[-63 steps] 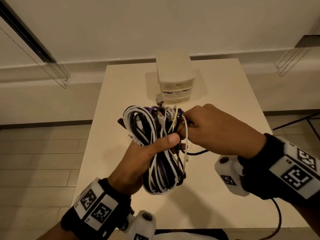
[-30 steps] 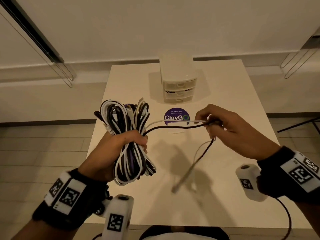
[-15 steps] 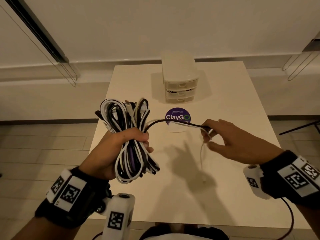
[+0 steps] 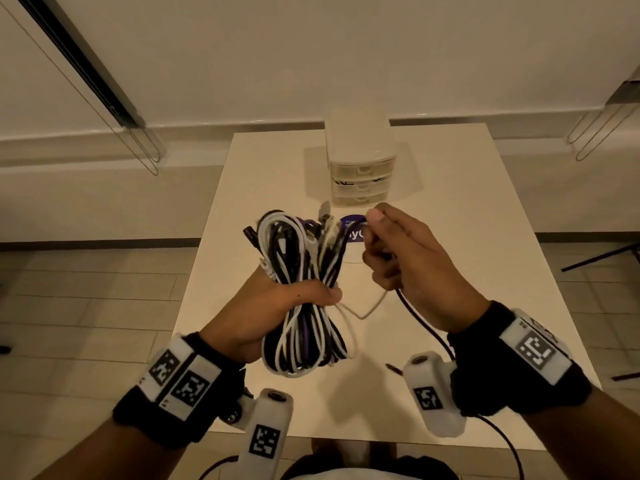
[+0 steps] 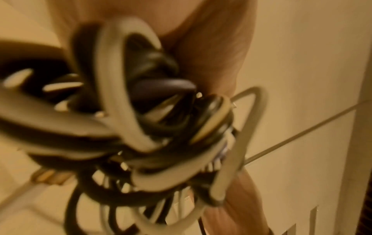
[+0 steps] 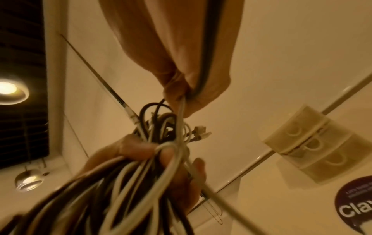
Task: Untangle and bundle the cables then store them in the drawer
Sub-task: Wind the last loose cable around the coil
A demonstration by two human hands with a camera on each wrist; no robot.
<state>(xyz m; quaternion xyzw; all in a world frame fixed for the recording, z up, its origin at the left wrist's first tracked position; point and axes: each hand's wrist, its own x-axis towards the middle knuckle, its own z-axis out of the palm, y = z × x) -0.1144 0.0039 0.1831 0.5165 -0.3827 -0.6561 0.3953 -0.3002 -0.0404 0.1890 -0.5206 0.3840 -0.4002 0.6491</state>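
A bundle of white, black and purple cables (image 4: 302, 296) is held above the table, gripped round its middle by my left hand (image 4: 277, 306). My right hand (image 4: 398, 251) is just right of the bundle's top and pinches two loose ends, a white cable (image 4: 367, 311) and a black cable (image 4: 420, 323), which trail down from it. In the right wrist view the fingers (image 6: 181, 95) pinch the white and black strands just above the bundle (image 6: 153, 159). The left wrist view shows the blurred cable loops (image 5: 141, 127) close up. A small three-drawer unit (image 4: 360, 161) stands at the back, its drawers closed.
A white table (image 4: 467, 271) lies under my hands, with a round purple sticker (image 4: 353, 230) in front of the drawer unit. Tiled floor surrounds the table, and a wall rises behind it. Metal frames lean against the wall at left and right.
My right hand, which had pulled the loose white and black ends out to the right, has come back to the bundle's top. The left hand keeps its grip on the bundle.
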